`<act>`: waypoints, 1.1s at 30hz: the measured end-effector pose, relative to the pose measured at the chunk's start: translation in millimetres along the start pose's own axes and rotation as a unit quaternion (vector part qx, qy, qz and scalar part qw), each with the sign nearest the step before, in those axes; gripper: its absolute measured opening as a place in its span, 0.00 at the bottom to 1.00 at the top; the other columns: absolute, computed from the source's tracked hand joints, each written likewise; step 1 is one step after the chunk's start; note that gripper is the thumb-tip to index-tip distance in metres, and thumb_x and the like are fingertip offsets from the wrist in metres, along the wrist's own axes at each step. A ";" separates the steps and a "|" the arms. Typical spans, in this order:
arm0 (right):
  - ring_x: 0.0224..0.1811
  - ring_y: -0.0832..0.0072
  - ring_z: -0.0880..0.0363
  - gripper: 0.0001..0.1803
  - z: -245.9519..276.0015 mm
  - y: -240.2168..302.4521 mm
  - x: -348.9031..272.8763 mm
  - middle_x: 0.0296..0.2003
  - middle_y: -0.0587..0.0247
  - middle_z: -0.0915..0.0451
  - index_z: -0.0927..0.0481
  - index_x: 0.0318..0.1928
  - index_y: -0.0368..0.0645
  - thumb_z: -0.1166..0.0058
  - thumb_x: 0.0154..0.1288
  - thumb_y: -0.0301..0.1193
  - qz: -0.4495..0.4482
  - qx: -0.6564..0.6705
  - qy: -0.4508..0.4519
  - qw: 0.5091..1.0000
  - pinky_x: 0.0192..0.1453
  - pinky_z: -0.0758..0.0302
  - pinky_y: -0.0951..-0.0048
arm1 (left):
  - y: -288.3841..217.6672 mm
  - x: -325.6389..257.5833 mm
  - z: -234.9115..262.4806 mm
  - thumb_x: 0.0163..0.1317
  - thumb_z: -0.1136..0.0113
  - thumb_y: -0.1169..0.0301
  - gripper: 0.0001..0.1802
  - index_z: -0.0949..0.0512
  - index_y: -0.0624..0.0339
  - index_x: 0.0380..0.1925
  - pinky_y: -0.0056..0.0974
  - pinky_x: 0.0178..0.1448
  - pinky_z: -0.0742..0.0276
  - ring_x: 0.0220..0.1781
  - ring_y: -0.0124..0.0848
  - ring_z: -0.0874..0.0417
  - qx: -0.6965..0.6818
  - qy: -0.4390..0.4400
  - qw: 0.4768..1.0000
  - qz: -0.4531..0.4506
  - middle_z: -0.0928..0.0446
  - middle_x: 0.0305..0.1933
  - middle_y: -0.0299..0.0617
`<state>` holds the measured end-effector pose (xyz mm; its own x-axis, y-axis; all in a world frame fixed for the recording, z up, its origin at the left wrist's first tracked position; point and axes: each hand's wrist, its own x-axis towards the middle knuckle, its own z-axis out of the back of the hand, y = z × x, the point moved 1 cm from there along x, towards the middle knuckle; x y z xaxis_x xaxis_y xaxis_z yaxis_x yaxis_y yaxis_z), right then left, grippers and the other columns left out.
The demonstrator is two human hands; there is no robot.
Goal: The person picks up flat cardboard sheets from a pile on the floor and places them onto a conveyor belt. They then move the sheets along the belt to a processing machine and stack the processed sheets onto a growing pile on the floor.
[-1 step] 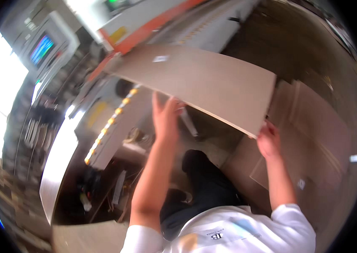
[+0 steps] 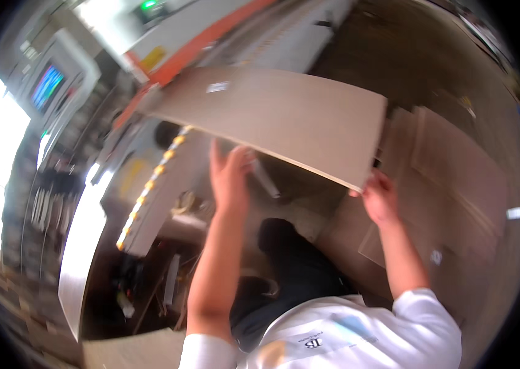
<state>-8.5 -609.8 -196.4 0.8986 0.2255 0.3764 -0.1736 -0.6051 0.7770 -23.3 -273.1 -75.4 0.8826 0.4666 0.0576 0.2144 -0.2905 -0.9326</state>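
A long brown board (image 2: 278, 120) with a small white label slants across the middle, its far left end by the orange-edged machine. My right hand (image 2: 380, 195) is closed around its near right corner, fingertips pinching the edge. At the long near edge is my left hand (image 2: 230, 175), holding the board from below with thumb and fingers apart; part of its fingertips is hidden or blurred. Whether the board's far end rests on the machine, I cannot tell.
The machine (image 2: 192, 46) runs along the back, with a control screen (image 2: 48, 86) at the left. A strip of yellow rollers (image 2: 159, 170) stands left of my left hand. Stacked brown boards (image 2: 456, 166) lie at right. Another panel (image 2: 134, 350) is at lower left.
The whole view has shifted slightly, so the board, machine and hands appear a little farther left. Both hands keep their places on the board.
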 end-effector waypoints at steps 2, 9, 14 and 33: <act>0.37 0.74 0.15 0.12 -32.6 25.2 2.3 0.40 0.56 0.12 0.18 0.43 0.39 0.45 0.79 0.35 -0.108 -0.122 -0.062 0.985 0.48 0.18 0.70 | 23.1 -19.0 4.9 0.73 0.41 0.70 0.36 0.43 0.63 0.77 0.35 0.46 0.19 0.38 0.31 0.15 0.046 0.037 0.998 0.033 0.15 0.45 0.44; 0.38 0.81 0.17 0.23 92.4 26.3 -25.5 0.45 0.60 0.11 0.16 0.54 0.37 0.46 0.80 0.46 -0.206 -0.257 -0.233 0.915 0.44 0.20 0.78 | 150.7 -138.1 34.5 0.75 0.43 0.71 0.18 0.23 0.67 0.61 0.35 0.44 0.16 0.37 0.30 0.14 0.169 0.199 0.930 0.257 0.15 0.43 0.45; 0.41 0.80 0.15 0.25 220.2 42.7 -51.8 0.45 0.63 0.11 0.17 0.55 0.41 0.42 0.75 0.51 -0.235 -0.281 -0.414 0.833 0.44 0.19 0.75 | 201.9 -212.3 68.8 0.74 0.41 0.77 0.13 0.21 0.65 0.56 0.32 0.48 0.16 0.41 0.27 0.15 0.183 0.179 0.954 0.158 0.15 0.42 0.42; 0.23 0.87 0.27 0.19 352.5 85.0 -61.1 0.24 0.82 0.23 0.22 0.34 0.54 0.40 0.74 0.52 -0.249 -0.110 -0.592 0.759 0.37 0.26 0.76 | 215.2 -210.9 72.8 0.70 0.41 0.82 0.12 0.20 0.65 0.53 0.31 0.49 0.18 0.41 0.26 0.15 0.268 0.201 0.938 0.090 0.15 0.42 0.40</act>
<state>63.8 -944.2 -331.3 0.5845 -0.5385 -0.6069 0.3605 -0.4978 0.7888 -193.8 -373.1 -314.3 0.9938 0.0662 -0.0892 -0.0997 0.1786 -0.9789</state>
